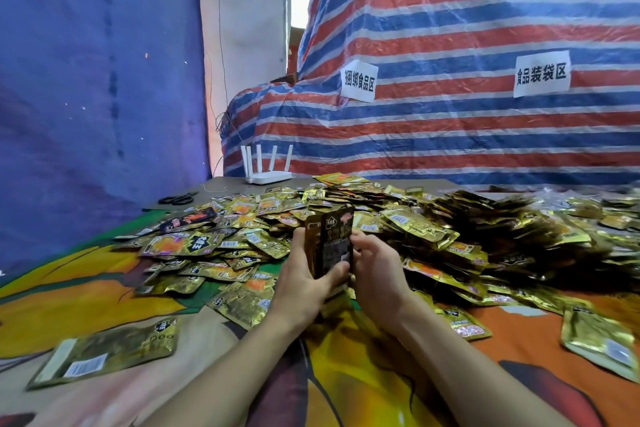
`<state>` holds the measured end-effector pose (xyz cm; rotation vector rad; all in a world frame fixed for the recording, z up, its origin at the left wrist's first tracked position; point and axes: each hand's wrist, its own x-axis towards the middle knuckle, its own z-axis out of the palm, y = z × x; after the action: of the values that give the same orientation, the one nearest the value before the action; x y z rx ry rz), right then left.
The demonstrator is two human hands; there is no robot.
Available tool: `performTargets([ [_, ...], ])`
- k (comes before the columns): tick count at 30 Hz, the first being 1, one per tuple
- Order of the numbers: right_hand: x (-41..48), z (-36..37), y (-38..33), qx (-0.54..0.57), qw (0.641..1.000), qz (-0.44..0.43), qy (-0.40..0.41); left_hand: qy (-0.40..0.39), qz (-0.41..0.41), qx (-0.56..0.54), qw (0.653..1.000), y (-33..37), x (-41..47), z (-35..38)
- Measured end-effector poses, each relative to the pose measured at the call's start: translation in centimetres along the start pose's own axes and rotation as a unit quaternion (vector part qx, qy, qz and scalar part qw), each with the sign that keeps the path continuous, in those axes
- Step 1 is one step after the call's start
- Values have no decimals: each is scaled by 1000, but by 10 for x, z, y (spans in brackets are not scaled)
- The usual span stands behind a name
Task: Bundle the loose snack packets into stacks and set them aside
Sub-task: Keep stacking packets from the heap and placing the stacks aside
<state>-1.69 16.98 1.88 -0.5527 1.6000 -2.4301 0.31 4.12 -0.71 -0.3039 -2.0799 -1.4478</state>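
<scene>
A small stack of gold and black snack packets [331, 242] stands upright in the middle of the view, above the table. My left hand [304, 284] grips its lower left side, thumb across the front. My right hand [375, 274] holds the stack's right edge with curled fingers. Behind and around the hands lies a wide heap of loose gold packets [398, 222]. Single packets lie apart near the front left [107, 354] and the far right [602, 340].
A colourful printed cloth [346, 374] covers the table. Black scissors [178, 199] and a white router [268, 170] sit at the back left. A red, white and blue striped tarpaulin [450, 114] with two paper signs rises behind the table. A blue sheet [86, 80] hangs at the left.
</scene>
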Motion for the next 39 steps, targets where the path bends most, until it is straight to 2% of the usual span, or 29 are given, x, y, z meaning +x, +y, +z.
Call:
performTargets([
  [5,0,0,4,-36,999,37,18,-20,-32,-100,994,-7,3,4],
  [8,0,1,6,-37,998,39,18,-14,-28,-94,995,-5,6,3],
  [13,-1,2,4,-81,994,-35,67,-52,-9,-79,995,-4,5,5],
  [17,-10,-4,-3,-242,960,-91,109,-66,-17,-111,991,-4,0,4],
  [20,-17,-16,-14,-396,900,-119,138,-100,2,-105,989,3,-3,2],
  [23,-33,-35,-35,-553,817,-107,127,-151,48,-40,987,5,-4,3],
  [26,-52,-62,-66,-686,711,-47,146,-185,63,-17,981,7,-6,4],
  [29,-68,-97,-100,-777,597,50,192,-191,68,-15,979,9,-6,4],
  [33,-90,-153,-144,-827,490,136,239,-194,65,-20,979,9,-5,4],
  [36,-109,-188,-157,-835,455,182,250,-190,56,-25,980,7,-5,4],
  [39,-121,-207,-147,-826,459,217,244,-187,50,-28,981,7,-5,4],
])
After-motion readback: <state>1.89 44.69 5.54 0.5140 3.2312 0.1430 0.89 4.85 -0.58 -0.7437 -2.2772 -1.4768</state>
